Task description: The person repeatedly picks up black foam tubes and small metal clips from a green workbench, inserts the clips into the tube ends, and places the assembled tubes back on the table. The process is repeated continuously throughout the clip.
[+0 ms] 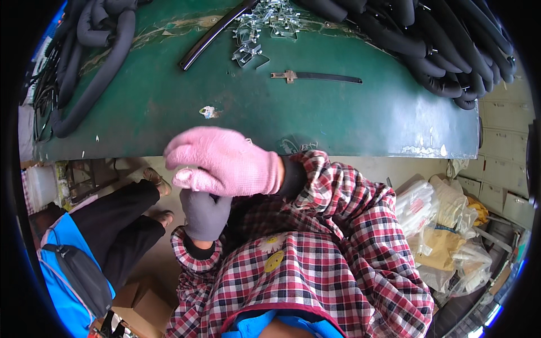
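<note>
One pink-knit-gloved right hand [225, 160], half open with fingers loosely bent, overlaps the grey-gloved left hand [205, 217], whose hidden fingers I cannot judge, while beyond and rightward, nearer the right, a flat black strap [329, 77] lies crosswise on the green-topped table [349, 118].

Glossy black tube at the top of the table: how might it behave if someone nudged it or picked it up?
The black tube would probably roll when nudged, since it looks round, though the metal clips beside it might stop it. Its shiny surface suggests it could be slippery. It seems stiff, lying without kinks on the green table.
</note>
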`<state>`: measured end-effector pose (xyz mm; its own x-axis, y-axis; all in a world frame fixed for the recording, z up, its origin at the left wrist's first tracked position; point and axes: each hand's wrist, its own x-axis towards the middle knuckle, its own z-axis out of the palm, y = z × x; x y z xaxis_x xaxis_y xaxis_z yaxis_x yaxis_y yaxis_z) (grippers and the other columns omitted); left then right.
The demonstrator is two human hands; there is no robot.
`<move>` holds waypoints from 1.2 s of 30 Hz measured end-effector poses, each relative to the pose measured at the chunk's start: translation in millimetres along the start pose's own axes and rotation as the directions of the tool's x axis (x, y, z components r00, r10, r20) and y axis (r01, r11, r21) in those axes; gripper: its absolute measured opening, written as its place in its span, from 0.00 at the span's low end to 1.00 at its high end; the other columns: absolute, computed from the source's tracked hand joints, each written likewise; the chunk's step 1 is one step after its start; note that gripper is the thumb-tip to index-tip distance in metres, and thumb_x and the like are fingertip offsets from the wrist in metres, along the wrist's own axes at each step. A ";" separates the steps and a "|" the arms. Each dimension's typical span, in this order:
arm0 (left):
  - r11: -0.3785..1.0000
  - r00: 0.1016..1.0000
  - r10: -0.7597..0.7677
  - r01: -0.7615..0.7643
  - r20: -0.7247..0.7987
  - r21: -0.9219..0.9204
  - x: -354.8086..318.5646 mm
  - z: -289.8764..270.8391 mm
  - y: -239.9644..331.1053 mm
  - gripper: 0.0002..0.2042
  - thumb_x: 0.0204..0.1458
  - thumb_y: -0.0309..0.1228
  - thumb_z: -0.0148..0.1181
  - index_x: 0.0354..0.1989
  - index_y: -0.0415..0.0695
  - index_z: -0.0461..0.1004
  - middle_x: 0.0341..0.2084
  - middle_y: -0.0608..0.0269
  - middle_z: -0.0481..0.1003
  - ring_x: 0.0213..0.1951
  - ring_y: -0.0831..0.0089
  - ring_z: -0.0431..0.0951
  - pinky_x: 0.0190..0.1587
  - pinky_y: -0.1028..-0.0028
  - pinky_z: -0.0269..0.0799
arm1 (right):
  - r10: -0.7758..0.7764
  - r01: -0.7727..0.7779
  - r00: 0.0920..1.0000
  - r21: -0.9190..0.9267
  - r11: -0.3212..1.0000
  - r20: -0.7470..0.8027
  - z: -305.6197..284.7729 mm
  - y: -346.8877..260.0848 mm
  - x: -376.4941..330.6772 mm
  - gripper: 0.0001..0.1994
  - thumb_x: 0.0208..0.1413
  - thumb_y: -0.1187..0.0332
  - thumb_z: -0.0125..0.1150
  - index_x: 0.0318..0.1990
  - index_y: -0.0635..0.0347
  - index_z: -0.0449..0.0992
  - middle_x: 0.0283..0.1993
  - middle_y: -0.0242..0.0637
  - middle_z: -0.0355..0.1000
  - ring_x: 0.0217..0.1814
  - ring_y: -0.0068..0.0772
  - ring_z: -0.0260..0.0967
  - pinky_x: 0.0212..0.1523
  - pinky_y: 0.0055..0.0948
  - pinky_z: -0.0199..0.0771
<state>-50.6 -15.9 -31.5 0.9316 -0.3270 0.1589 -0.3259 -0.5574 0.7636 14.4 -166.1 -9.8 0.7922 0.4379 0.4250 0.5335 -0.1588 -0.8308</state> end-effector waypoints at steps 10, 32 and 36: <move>0.954 0.963 -0.270 0.267 -0.007 -0.136 7.1 -3.7 1.6 0.25 0.48 0.28 0.73 0.56 0.42 0.73 0.33 0.54 0.81 0.33 0.63 0.84 0.38 0.69 0.77 | 0.285 -0.194 0.955 -0.895 0.402 -0.079 -136.5 38.9 0.3 0.06 0.52 0.63 0.65 0.35 0.50 0.83 0.35 0.36 0.75 0.41 0.43 0.75 0.43 0.40 0.76; 0.497 0.887 -0.461 0.277 0.020 -0.822 21.5 2.5 -5.8 0.16 0.51 0.16 0.62 0.49 0.37 0.72 0.38 0.63 0.78 0.41 0.76 0.80 0.46 0.76 0.77 | 0.116 -0.160 0.930 -0.102 0.982 -0.348 25.5 16.8 -77.5 0.05 0.60 0.72 0.64 0.37 0.58 0.72 0.27 0.34 0.72 0.27 0.27 0.74 0.32 0.25 0.75; 0.532 0.900 -0.435 0.282 0.028 -0.798 17.1 2.4 -7.0 0.14 0.52 0.16 0.62 0.47 0.39 0.72 0.38 0.64 0.77 0.37 0.79 0.78 0.41 0.77 0.76 | 0.295 -0.314 0.893 0.000 0.949 -0.340 35.0 17.7 -81.1 0.05 0.61 0.71 0.63 0.41 0.60 0.73 0.28 0.30 0.73 0.29 0.21 0.71 0.33 0.26 0.74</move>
<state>-32.8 -19.4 -35.6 0.9757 -0.0729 -0.2068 0.2180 0.2203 0.9508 -50.8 -173.4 -71.5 0.9656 0.0433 0.2564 0.2578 -0.2881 -0.9223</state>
